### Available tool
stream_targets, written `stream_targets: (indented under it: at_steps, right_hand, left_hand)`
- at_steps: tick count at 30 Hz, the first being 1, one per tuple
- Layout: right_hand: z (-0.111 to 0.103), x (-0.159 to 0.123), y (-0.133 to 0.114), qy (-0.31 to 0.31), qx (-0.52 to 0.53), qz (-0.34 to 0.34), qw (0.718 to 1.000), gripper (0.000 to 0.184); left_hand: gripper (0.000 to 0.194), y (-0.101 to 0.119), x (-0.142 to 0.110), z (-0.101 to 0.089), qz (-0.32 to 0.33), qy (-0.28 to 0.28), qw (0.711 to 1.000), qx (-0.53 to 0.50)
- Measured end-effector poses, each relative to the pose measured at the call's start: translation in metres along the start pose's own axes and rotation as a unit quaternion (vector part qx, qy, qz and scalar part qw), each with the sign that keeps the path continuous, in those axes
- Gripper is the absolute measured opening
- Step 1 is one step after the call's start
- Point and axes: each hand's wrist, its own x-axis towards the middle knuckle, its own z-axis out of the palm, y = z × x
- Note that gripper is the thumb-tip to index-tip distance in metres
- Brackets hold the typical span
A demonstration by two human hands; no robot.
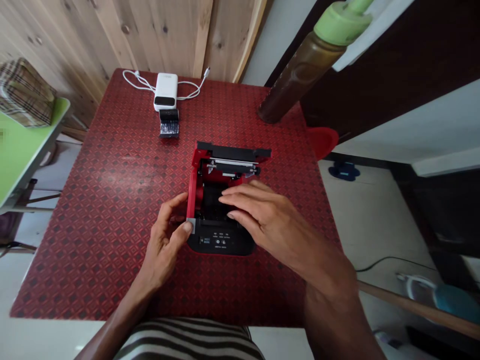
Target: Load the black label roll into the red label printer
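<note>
A red and black receipt printer (221, 235) stands on the table with its lid (232, 151) raised. My left hand (168, 235) grips its left side, thumb on the front left corner and fingers along the red wall. Over the printer's open bay (212, 200), my right hand (262, 210) has its fingers stretched out and pointing left. Whether those fingertips touch the inside cannot be told, and nothing shows in them. Part of the right wall is hidden behind that hand. Small buttons and labels mark the black front panel.
The red patterned table (112, 240) carries a white power bank (165, 90) with a white cable, and a small black roll (169, 123) in front of it. A tall brown bottle (300, 75) with a green cap stands back right. A green table (22, 145) is at left.
</note>
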Motion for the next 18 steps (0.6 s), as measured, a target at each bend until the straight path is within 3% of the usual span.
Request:
stream_targets:
  at_steps: [7,10,15,18]
  right_hand:
    - [0.001,0.015,0.0,-0.133,-0.068,-0.005,0.989,0.024]
    - [0.005,0.027,0.005,-0.184,-0.048,-0.02,0.982,0.026]
    - [0.004,0.031,0.012,-0.192,0.022,-0.064,0.979,0.028]
    - [0.003,0.022,0.012,-0.148,0.039,-0.047,0.987,0.025]
  left_hand:
    - [0.055,0.001,0.0,0.0,0.0,0.002,1.0,0.005]
    - [0.054,0.002,0.001,0.0,0.004,0.0,1.0,0.001]
    - [0.052,0.002,0.001,0.001,0.004,0.005,1.0,0.004]
    - [0.054,0.002,0.0,0.0,0.002,0.002,1.0,-0.002]
